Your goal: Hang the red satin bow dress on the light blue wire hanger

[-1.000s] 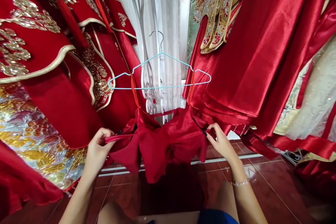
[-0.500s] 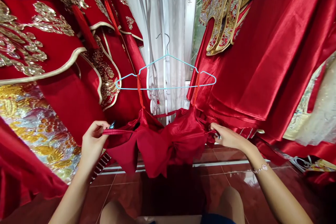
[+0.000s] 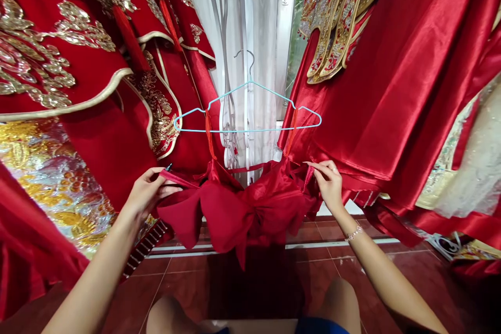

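A red dress (image 3: 227, 209) with a large bow at its front hangs by two thin red loops from a light blue wire hanger (image 3: 250, 130). At the dress's left side, my left hand (image 3: 151, 190) pinches a red strap (image 3: 182, 179) and pulls it out sideways. My right hand (image 3: 327, 182) is at the opposite side, thumb and fingers closed on a narrow red edge of the dress. A small blue glint shows by my left fingertips; I cannot make out what it is.
Red garments with gold beading (image 3: 82, 26) hang at the left. Red satin skirts (image 3: 376, 94) hang at the right. Behind the hanger are a white curtain (image 3: 262, 21) and a window frame (image 3: 287, 0). Red floor tiles (image 3: 183, 282) and my knees are below.
My right hand has moved up and slightly inward, lifting the dress's right edge. My left hand has risen a little and its fingers have shifted on the strap.
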Demonstrator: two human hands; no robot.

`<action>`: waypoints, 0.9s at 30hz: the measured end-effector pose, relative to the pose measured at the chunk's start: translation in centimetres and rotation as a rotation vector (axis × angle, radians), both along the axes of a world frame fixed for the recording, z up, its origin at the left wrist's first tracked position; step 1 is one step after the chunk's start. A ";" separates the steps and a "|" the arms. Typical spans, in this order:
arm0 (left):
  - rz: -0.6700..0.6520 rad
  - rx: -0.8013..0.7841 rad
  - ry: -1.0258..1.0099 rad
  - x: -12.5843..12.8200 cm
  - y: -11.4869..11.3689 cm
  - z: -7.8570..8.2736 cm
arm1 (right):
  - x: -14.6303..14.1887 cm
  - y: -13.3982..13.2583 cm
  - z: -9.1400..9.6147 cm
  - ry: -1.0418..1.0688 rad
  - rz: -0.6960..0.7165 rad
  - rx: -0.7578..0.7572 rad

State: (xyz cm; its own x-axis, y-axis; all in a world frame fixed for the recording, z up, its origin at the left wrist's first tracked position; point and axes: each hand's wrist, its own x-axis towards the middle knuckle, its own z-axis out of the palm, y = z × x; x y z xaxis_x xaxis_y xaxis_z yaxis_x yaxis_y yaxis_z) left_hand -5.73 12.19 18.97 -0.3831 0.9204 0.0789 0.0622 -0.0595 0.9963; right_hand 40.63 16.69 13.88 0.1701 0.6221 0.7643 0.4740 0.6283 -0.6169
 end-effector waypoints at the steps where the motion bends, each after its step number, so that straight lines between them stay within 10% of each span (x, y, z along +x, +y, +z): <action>1: 0.000 -0.005 -0.080 0.4 -0.1 0.0 | -0.5 -0.1 -0.4 0.084 0.041 -0.072; 10: 0.102 0.401 -0.141 3.2 0.5 1.6 | -1.7 0.3 0.5 0.499 0.217 -0.251; 21: 0.108 0.574 -0.100 4.5 6.4 8.8 | 1.6 4.8 8.7 0.210 0.081 0.173; 27: 0.047 0.533 0.028 4.6 9.6 12.1 | 2.8 8.6 12.8 0.052 0.182 0.118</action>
